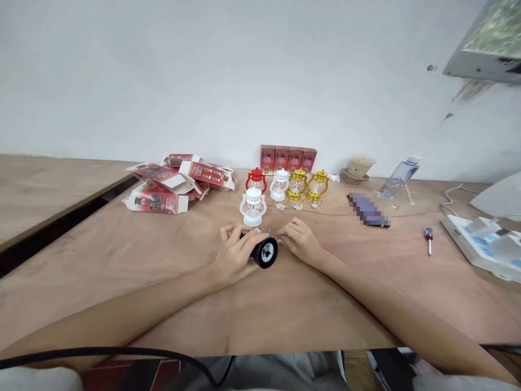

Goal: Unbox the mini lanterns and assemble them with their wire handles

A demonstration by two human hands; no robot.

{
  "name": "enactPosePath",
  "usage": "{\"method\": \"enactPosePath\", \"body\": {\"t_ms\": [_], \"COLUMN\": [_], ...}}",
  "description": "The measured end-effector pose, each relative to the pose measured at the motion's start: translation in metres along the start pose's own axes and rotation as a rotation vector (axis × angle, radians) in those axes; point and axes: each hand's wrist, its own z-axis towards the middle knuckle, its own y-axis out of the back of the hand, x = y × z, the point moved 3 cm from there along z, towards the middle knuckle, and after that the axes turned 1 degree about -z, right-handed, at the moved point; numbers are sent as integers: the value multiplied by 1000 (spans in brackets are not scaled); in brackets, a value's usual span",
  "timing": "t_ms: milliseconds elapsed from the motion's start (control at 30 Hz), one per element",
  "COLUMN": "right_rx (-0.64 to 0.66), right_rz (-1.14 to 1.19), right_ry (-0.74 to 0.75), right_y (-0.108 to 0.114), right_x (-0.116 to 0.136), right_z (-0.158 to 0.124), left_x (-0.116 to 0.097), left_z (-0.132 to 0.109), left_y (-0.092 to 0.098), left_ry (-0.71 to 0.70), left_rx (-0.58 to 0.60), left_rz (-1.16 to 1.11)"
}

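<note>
My left hand (236, 254) is closed around a small black lantern (266, 253), which lies tilted so its round open underside faces me. Fingers of my right hand (300, 241) are pinched together just right of the lantern, by a thin upright metal wire (270, 229); whatever they hold is too small to make out. Straight ahead stands a white lantern (253, 209). Behind it, in a row, are a red lantern (256, 178), another white lantern (279, 184) and two gold lanterns (297, 185) (317, 186). Small pale pieces with wires (298, 207) lie before the row.
Opened red-and-white boxes (163, 198) are heaped at the left. Several red boxes (288, 159) stand against the wall. Rightward are a lidded cup (360, 167), a phone (368, 210), a tilted bottle (401, 176), a screwdriver (429, 239) and a white power strip (480, 244).
</note>
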Motion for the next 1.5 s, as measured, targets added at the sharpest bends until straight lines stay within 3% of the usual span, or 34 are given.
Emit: {"method": "enactPosePath", "body": {"t_ms": [200,400,667,767,900,967,1100,1233,1333,1500], "right_rx": [73,8,-25,-172,-329,-300,-188,-227,-187,-180], "right_rz": [-140,-280,-181,-88,-24,-15,34,78,54,17], "right_ry": [-81,-178,-246,-202,-20,41,16,-18,-39,24], "right_y": [-5,0,-3,7,19,20,18,18,15,14], "right_x": [-3,-1,-5,1,21,31,42,41,38,39], "right_z": [2,4,2,-1,-6,-6,-1,1,-1,-2], "left_x": [0,2,2,2,2,2,1,2,2,2], "left_z": [-1,0,0,0,0,-1,-1,-1,-1,-1], "left_y": [0,-1,-2,-2,0,-1,-1,-1,-1,-1], "left_ry": [8,18,48,67,79,61,28,20,15,-4], "left_rx": [4,14,39,56,35,19,-9,-12,-3,9], "left_rz": [5,72,59,35,-5,-14,15,54,69,86]}}
